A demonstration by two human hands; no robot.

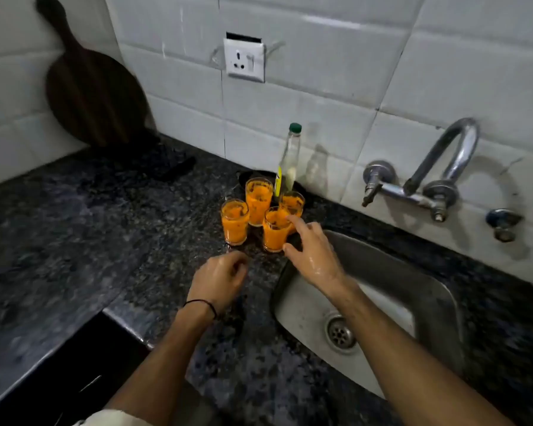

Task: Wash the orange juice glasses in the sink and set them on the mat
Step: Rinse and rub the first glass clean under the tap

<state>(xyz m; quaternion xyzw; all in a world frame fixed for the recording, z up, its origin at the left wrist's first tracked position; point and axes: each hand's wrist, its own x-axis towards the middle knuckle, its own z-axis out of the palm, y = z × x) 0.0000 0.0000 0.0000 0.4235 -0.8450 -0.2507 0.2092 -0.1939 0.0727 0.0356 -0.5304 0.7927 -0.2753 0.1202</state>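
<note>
Several small glasses coated with orange juice stand in a cluster on the dark granite counter, left of the sink (437, 290). The nearest glass (275, 230) is at the cluster's front right, another glass (234, 222) stands at the front left, and a taller one (258, 200) is behind them. My right hand (313, 252) is wet, its fingers spread, with a fingertip at the nearest glass's rim and the thumb by its base. My left hand (220, 278) hovers over the counter in front of the glasses, fingers loosely curled, holding nothing. A dark mat (163, 162) lies on the counter at the back left.
A clear bottle with a green cap (289, 158) stands right behind the glasses by the wall. A chrome tap (428, 179) is mounted on the tiled wall over the sink. A round wooden board (90, 87) leans in the back-left corner. The counter edge drops off at lower left.
</note>
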